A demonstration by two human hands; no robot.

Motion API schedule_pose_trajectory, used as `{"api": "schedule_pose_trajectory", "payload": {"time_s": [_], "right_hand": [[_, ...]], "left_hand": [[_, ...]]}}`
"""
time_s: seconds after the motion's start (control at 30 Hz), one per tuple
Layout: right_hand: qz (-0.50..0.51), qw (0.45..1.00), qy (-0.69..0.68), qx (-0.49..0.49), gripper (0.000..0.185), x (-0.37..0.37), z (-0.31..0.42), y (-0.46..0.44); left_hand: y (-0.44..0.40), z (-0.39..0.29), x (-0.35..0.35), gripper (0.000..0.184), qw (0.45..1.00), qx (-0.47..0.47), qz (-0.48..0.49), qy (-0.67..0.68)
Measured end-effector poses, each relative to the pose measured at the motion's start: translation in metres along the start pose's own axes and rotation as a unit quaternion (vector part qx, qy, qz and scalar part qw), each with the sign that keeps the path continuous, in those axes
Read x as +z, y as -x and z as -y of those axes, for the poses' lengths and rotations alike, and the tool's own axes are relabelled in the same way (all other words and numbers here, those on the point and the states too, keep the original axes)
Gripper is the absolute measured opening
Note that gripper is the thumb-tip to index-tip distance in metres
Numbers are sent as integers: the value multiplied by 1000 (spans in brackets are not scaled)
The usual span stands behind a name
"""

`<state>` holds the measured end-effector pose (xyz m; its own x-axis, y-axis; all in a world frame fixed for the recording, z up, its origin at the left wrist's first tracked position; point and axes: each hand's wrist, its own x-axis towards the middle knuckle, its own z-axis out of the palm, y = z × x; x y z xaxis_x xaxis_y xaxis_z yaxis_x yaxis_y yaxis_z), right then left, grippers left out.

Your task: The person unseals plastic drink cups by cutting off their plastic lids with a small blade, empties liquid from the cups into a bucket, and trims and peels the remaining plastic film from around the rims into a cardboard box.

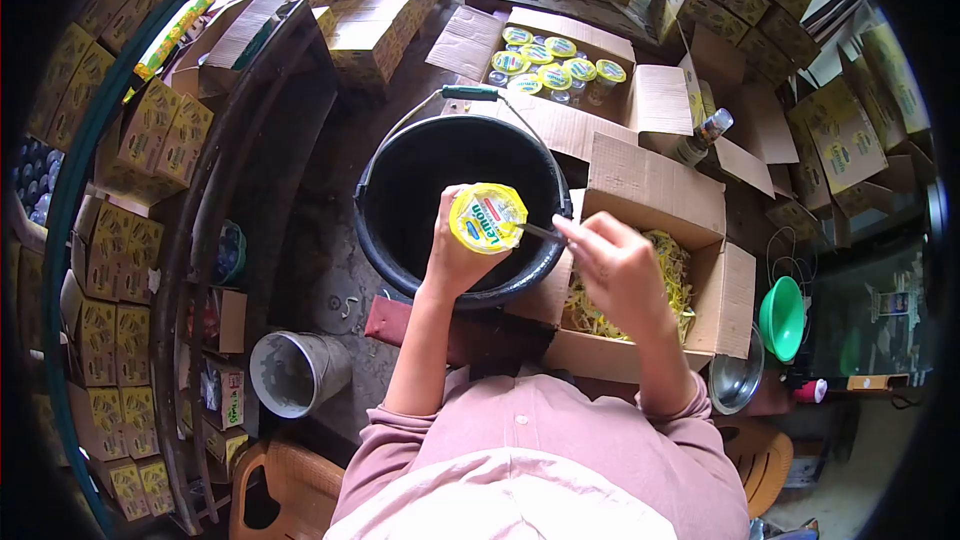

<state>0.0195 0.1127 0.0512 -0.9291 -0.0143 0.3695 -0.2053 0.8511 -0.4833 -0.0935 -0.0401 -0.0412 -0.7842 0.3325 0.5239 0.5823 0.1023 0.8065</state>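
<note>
My left hand (448,255) is wrapped round a sealed plastic drink cup (486,218) with a yellow lid printed "Lemon". In my right hand (615,265) is a knife (541,231) with a thin metal blade, its tip at the right edge of the lid. Both hands are above a large black bucket (400,175) with a wire handle and dark grip. Under my right hand stands an open carton (650,175) holding yellow shreds (668,250); whether they are plastic or paper I cannot tell.
Beyond the bucket, an open carton (660,100) holds several yellow-lidded cups (553,75). A clear bottle (704,137) lies tilted in another box. A grey bucket (300,372) stands left, a green bowl (782,318) right. Stacked yellow cartons (375,35) line the room.
</note>
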Motion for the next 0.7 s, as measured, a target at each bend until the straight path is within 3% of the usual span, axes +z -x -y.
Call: {"api": "schedule_pose_trajectory", "payload": {"time_s": [0.1,0.2,0.7], "right_hand": [[-30,984,66,-162,35,-1,-18,-20],[16,977,58,-204,36,6,-22,-32],[82,968,81,-221,37,25,-20,-41]], "left_hand": [[0,-3,-1,52,998,-10,49,29],[1,-2,-1,50,996,-12,76,47],[2,2,-3,50,994,-43,94,43]]}}
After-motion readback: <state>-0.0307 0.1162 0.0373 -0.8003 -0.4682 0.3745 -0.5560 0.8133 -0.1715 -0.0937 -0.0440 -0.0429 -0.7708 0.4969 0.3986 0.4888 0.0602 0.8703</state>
